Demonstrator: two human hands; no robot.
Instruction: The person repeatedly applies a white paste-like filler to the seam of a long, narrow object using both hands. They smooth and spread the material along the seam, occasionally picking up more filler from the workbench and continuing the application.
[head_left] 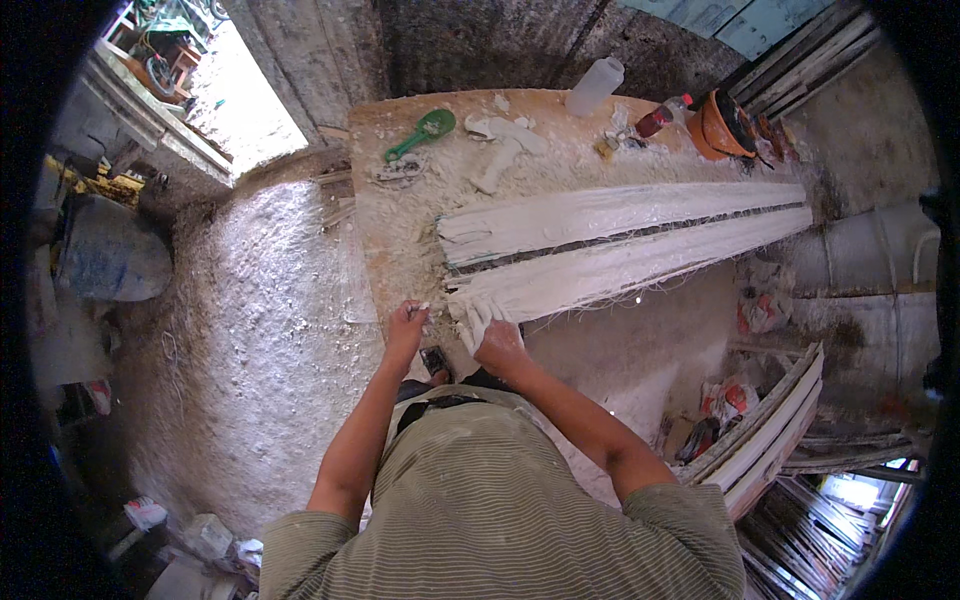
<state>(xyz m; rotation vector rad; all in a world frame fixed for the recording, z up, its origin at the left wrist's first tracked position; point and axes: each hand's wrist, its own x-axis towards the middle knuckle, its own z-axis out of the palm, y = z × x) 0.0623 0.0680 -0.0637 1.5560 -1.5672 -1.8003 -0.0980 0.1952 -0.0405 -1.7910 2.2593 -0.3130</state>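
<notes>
Working the near-left end of the nearer white plaster moulding strip (620, 265) on the workbench (390, 230). Right hand (498, 345) clutching its fibrous end; left hand (408, 325) pinched on something small, unclear what. Probably trimming loose fibres; next calls for a steady hold.

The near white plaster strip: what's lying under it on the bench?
The near plaster strip lies on the dust-caked bench, fibres fraying from its lower edge. The right hand covers its near end; whatever is beneath is hidden.
</notes>
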